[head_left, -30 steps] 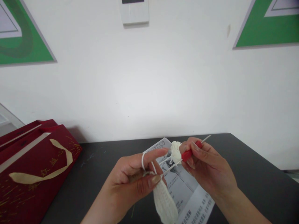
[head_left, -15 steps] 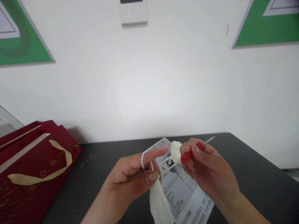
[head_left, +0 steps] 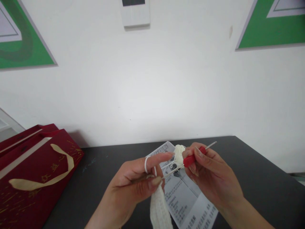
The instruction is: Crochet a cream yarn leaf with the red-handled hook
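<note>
Over the dark counter (head_left: 250, 178), left hand (head_left: 133, 184) pinches a cream ribbed crochet strip (head_left: 159, 208) hanging down, white yarn (head_left: 145, 164) looped round the forefinger. Right hand (head_left: 212, 178), grip closed on red-handled crochet hook (head_left: 192, 159), metal tip at the strip's top. Small yarn ball (head_left: 178, 152) and printed leaflet (head_left: 186, 200) behind.

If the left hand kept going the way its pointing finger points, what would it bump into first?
Probably the small ball of cream yarn, just past the fingertip of the left hand. Depth is hard to judge, so it might slip past and meet the right hand instead.
</note>
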Tool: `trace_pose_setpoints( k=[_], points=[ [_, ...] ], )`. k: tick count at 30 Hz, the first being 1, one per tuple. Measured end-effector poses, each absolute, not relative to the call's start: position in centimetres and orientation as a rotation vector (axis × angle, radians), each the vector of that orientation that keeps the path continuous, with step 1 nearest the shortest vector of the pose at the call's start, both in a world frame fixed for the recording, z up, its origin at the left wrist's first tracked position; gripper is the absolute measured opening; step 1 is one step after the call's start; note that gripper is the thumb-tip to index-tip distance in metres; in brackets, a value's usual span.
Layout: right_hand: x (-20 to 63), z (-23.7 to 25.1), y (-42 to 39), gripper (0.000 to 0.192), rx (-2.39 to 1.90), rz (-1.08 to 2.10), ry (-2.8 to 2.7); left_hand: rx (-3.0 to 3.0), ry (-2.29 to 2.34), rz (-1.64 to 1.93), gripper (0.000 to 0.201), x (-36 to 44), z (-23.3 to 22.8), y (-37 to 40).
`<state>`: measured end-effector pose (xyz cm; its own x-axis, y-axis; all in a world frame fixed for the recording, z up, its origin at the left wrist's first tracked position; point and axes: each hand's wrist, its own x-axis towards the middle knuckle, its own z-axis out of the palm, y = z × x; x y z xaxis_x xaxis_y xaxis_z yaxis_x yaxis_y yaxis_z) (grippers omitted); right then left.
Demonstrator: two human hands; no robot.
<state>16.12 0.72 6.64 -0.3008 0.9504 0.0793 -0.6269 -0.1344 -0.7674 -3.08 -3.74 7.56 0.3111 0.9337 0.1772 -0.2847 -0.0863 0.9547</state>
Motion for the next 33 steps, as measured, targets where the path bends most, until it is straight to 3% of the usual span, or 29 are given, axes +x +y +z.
trace_pose_setpoints(
  k=[33],
  points=[
    [16.3,6.6,0.0,0.011,-0.424,1.590,-0.891,0.922,0.668,1.320,0.029,-1.9,7.9,-3.8]
  ],
)
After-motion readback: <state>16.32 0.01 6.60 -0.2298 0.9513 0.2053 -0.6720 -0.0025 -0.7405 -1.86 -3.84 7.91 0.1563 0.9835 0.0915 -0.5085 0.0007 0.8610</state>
